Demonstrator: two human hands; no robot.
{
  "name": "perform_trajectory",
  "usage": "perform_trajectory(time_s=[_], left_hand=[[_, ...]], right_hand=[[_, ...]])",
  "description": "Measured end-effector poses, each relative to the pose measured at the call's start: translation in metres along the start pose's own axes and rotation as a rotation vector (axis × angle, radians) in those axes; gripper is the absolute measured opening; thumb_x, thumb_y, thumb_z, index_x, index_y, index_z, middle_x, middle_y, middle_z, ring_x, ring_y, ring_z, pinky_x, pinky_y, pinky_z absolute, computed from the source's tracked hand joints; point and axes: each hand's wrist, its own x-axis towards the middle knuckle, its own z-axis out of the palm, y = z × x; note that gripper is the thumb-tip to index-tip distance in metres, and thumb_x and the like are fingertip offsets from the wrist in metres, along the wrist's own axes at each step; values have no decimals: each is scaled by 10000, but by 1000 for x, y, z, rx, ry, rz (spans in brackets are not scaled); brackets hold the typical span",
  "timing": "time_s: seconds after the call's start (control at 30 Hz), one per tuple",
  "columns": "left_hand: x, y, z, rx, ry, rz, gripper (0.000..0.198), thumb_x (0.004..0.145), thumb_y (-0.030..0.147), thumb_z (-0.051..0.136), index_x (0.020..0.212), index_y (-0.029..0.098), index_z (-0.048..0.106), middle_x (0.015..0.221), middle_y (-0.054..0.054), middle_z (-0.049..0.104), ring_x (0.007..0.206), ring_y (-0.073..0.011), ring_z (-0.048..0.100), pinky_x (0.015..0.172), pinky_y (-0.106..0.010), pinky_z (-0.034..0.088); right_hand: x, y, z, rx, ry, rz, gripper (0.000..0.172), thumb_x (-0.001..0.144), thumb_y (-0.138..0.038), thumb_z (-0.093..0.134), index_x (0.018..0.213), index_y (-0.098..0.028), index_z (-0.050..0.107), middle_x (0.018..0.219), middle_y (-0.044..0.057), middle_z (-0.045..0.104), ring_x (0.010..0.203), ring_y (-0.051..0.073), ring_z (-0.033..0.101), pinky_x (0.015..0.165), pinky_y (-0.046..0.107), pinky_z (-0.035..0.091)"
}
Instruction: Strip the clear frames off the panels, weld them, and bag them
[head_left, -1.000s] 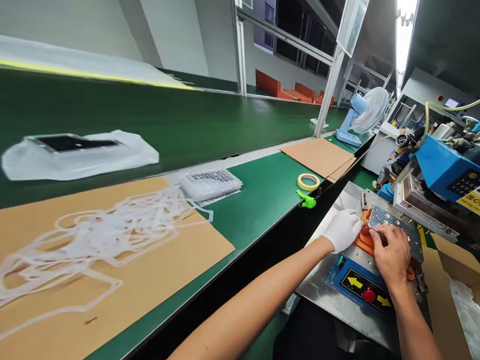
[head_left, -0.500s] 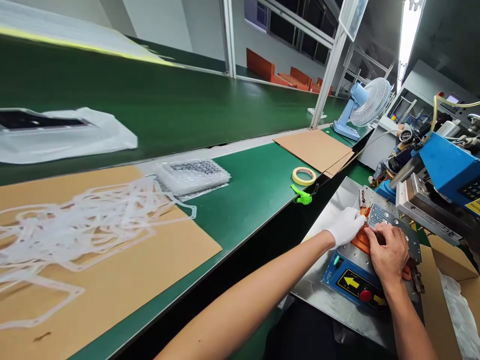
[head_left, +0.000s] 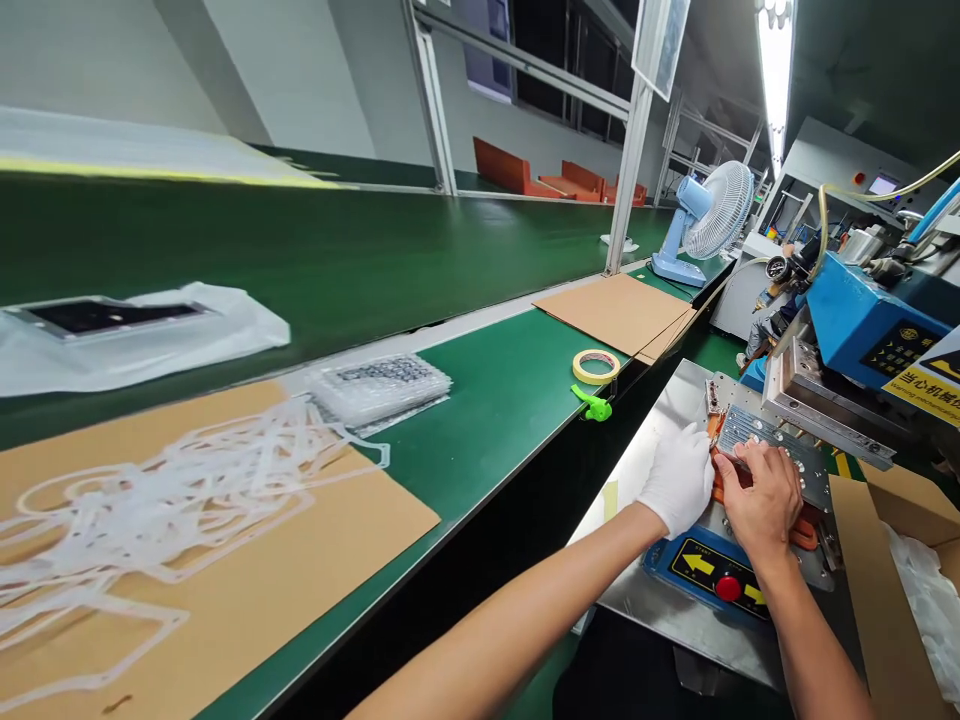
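My left hand [head_left: 679,476], in a white glove, rests curled on the left edge of an orange pad [head_left: 801,531] on a small machine. My bare right hand [head_left: 759,495] lies beside it, fingers bent and pressing on the near edge of a perforated metal plate [head_left: 780,444] that sits over the orange pad. What the fingertips pinch is too small to make out. Below the hands is a blue control panel [head_left: 705,572] with yellow arrows and a red button [head_left: 728,588].
A blue machine head [head_left: 862,320] stands at the right above an open cardboard box [head_left: 877,590]. On the green bench lie a tape roll [head_left: 596,366], a green clip [head_left: 592,405], cardboard [head_left: 619,310], a tangle of white strips [head_left: 150,500], bagged parts [head_left: 379,385] and a fan [head_left: 705,225].
The camera view shifted slightly. Both hands drew a little closer together on the plate and pad; the left hand slid down toward the near edge.
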Motion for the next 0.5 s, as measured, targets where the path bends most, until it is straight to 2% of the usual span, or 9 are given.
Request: perform_trajectory(time_s=[0.13, 0.3, 0.4, 0.5], left_hand=[[17, -15, 5, -165, -62, -65, 231, 937, 129, 502, 1002, 171, 720, 1137, -120, 744, 1133, -294, 654, 1047, -425, 496], [71, -39, 14, -261, -48, -176, 268, 944, 142, 475, 789, 176, 690, 1030, -121, 742, 1059, -257, 665, 1037, -384, 503], [90, -44, 25, -318, -64, -213, 326, 965, 199, 492, 652, 199, 586, 840, -85, 693, 917, -230, 659, 891, -333, 532], [93, -44, 32, -389, -68, -265, 382, 1017, 273, 433, 652, 211, 526, 668, -24, 599, 700, -187, 607, 674, -289, 502]], right_hand=[[-2, 2, 2, 26, 8, -5, 299, 1027, -516, 697, 1082, -232, 773, 1177, 118, 779, 1102, 328, 658, 1017, 463, 471], [-1, 3, 0, 79, 30, -30, 255, 1035, -488, 693, 1073, -246, 762, 1145, 94, 784, 1086, 309, 681, 997, 441, 491], [0, 1, -1, 79, 34, -36, 249, 1040, -483, 689, 1074, -247, 758, 1110, 87, 787, 1090, 310, 682, 990, 440, 493], [0, 0, -2, 73, 24, -20, 256, 1042, -488, 686, 1073, -243, 754, 1132, 97, 784, 1081, 308, 681, 970, 435, 496]])
